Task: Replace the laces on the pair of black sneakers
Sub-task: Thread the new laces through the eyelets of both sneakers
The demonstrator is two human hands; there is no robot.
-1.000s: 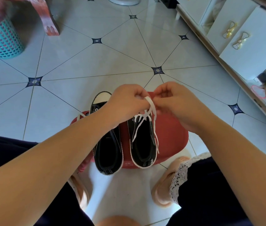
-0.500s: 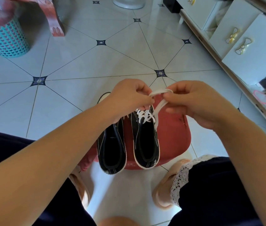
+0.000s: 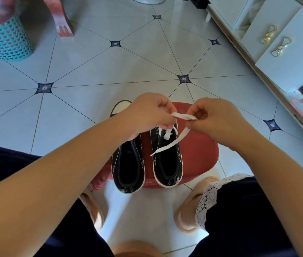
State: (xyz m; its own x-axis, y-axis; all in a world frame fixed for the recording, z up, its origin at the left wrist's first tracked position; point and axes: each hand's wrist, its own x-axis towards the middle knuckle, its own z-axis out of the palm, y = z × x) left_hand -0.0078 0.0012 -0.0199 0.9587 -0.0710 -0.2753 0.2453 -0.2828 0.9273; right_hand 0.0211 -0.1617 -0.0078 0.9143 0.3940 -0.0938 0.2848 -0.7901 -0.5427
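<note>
Left hand (image 3: 147,114): fingers curled, pinching one end of a white lace (image 3: 183,116) against the thumb.
Right hand (image 3: 215,117): curled the same way, pinching the lace just across from the left.
Lace: a short flat stretch runs between the two hands. A loose tail drops from the right hand and slants over the right shoe (image 3: 167,164). A few crossings show at its eyelets.
Shoes: black, white-soled, side by side with heels towards the person. The left shoe (image 3: 126,167) has no lace that I can see.
In the way: the left hand and wrist cover the fronts of both shoes, so only the left shoe's white toe cap shows beyond the knuckles.
Stool (image 3: 198,154): red and low, on the tiled floor (image 3: 91,62) between the person's knees, with both shoes on it.
Feet: pink slippers (image 3: 186,217) on either side of the stool, below dark trousers.
Further off: a teal basket (image 3: 6,41) at the far left, a red furniture leg (image 3: 61,19) near it, and a white cabinet (image 3: 286,58) with gold bow handles along the right.
</note>
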